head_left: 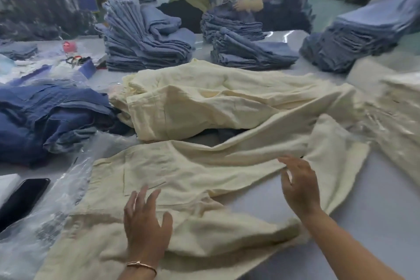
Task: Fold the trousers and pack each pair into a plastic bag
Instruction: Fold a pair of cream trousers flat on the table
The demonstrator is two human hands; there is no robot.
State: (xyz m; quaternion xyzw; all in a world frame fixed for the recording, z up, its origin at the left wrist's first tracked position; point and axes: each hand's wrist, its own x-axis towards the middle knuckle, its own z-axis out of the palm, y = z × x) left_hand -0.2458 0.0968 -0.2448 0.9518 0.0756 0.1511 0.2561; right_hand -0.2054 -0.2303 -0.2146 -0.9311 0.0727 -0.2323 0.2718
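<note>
The cream trousers (181, 177) are laid across the lower centre of the frame, creased and unfolded. The left hand (145, 220) is rested flat on them, fingers spread. The right hand (300, 186), fingers spread, is held at a leg edge, nothing pinched. The legs should be smoothed and aligned before folding. A plastic bag (56, 200) is seen lower left.

A pale grey table (375, 188) carries cream trousers (193, 173) spread at its near edge, a cream heap (204, 102) behind, dark blue garments (45, 116) left, clear plastic bags (56, 200) and a black phone (22, 200) near left, folded blue stacks (145, 45) far.
</note>
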